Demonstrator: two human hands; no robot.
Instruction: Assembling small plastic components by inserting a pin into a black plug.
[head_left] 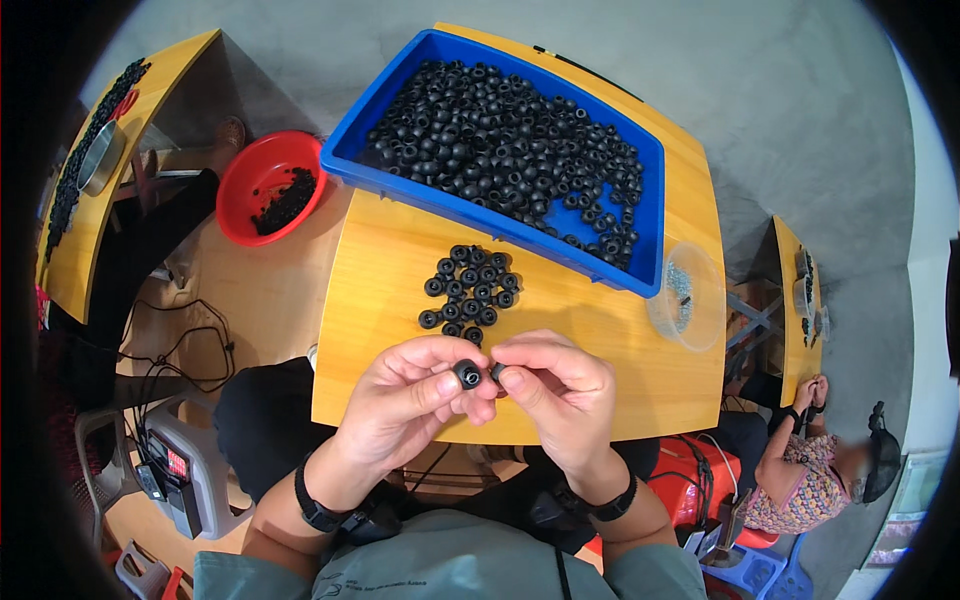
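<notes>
Over the near edge of the table, my left hand point(405, 395) pinches a round black plastic part point(467, 375); a bit of shiny metal shows in its opening. Close beside it, my right hand point(565, 395) holds a smaller black piece point(497, 372) between thumb and fingertips, partly hidden by them. Just beyond my hands lies a loose cluster of black round parts point(472, 285) on the wooden table point(370, 340). Behind the cluster stands a blue bin point(480, 222) holding a heap of black hollow parts point(500, 130).
Right of the bin, a clear plastic tub point(705, 300) contains small silvery pieces. On the floor to the left sits a red basin point(232, 215) with dark bits inside. Another person point(800, 480) works at a table on the far right. Cables point(185, 335) trail at the lower left.
</notes>
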